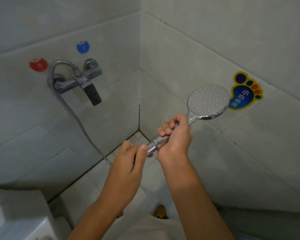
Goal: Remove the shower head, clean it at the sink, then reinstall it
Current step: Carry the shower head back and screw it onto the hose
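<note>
The right hand (176,135) gripped the shower head (207,101) by its handle near the right wall while the left hand (133,158) pinched the hose nut (151,147), suggesting unthreading underway; cleaning and reinstalling remained.

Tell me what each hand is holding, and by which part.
The right hand grips the shower head by its handle. The left hand pinches the metal nut at the handle's base with its fingers.
</note>
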Available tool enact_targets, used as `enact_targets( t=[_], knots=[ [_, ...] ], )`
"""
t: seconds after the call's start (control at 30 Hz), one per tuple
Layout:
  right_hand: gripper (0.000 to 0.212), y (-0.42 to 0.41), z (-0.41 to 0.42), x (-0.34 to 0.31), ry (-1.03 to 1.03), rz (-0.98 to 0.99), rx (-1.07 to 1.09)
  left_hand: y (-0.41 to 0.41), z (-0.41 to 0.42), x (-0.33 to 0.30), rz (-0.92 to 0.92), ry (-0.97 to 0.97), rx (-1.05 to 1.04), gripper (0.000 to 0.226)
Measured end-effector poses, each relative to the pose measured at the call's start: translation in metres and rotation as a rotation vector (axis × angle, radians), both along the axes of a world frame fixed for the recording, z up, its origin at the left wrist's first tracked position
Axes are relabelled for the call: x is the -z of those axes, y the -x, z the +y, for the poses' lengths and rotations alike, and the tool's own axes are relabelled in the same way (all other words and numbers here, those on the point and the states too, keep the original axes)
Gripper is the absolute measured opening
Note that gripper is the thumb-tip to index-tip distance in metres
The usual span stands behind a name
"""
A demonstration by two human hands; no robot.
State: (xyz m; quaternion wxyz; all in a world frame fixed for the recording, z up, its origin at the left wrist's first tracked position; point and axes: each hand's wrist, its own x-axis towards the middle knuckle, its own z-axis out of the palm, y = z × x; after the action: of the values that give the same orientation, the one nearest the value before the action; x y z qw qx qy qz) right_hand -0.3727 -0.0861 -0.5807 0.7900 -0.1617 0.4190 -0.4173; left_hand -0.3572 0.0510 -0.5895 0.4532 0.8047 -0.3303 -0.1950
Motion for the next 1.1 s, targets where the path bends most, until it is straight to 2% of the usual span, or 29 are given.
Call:
enact_targets(
  t=[0.07, 0.1, 0.13, 0.2, 0.27, 0.4, 0.47, 0.57, 0.63, 0.73, 0.77, 0.97, 1.1],
  knots=[
    [0.021, 0.0004, 0.0000, -0.0006, 0.006, 0.005, 0.007, -0.0009, -0.0002, 0.0005, -0.024, 0.012, -0.005, 0.023],
    [0.021, 0.0004, -0.0006, -0.0008, 0.005, 0.005, 0.012, -0.0016, 0.0004, 0.0009, -0.027, 0.026, -0.015, 0.010],
    [0.021, 0.0001, -0.0010, -0.0010, -0.003, 0.003, 0.017, -0.0020, 0.0011, 0.0017, -0.024, 0.040, -0.020, 0.010],
    [0.022, -0.0004, -0.0008, -0.0016, -0.022, -0.009, 0.022, -0.0024, 0.0032, 0.0048, 0.010, 0.065, -0.043, 0.033],
    [0.022, -0.0009, 0.0010, -0.0019, -0.011, -0.007, 0.013, -0.0036, 0.0040, 0.0044, 0.077, 0.066, -0.058, 0.043],
    [0.021, -0.0022, 0.0035, -0.0036, 0.017, 0.005, 0.005, -0.0029, 0.0043, 0.0019, 0.063, 0.057, -0.055, 0.036],
    [0.021, -0.0019, 0.0050, -0.0042, 0.025, 0.011, 0.002, -0.0017, 0.0040, 0.0009, 0.052, 0.047, -0.040, 0.042],
    [0.021, -0.0007, 0.0064, -0.0041, 0.030, 0.015, -0.003, -0.0019, 0.0035, -0.0011, -0.007, 0.022, -0.032, 0.025],
    [0.021, -0.0002, 0.0052, -0.0037, 0.019, 0.007, 0.006, -0.0024, 0.0048, 0.0000, -0.022, 0.032, -0.043, 0.004],
    [0.022, 0.0002, 0.0027, -0.0032, -0.013, -0.015, 0.020, -0.0006, 0.0070, 0.0043, -0.003, 0.045, -0.033, 0.041],
    [0.022, 0.0005, 0.0028, -0.0029, -0.015, -0.017, 0.019, 0.0002, 0.0069, 0.0035, 0.015, 0.051, -0.037, 0.044],
    [0.021, 0.0014, 0.0054, -0.0031, 0.006, 0.005, 0.004, 0.0016, 0.0034, 0.0015, 0.030, 0.034, -0.027, 0.035],
    [0.021, 0.0020, 0.0062, -0.0038, 0.018, 0.022, 0.011, -0.0001, 0.0037, 0.0030, -0.082, 0.016, -0.002, 0.039]
  ],
)
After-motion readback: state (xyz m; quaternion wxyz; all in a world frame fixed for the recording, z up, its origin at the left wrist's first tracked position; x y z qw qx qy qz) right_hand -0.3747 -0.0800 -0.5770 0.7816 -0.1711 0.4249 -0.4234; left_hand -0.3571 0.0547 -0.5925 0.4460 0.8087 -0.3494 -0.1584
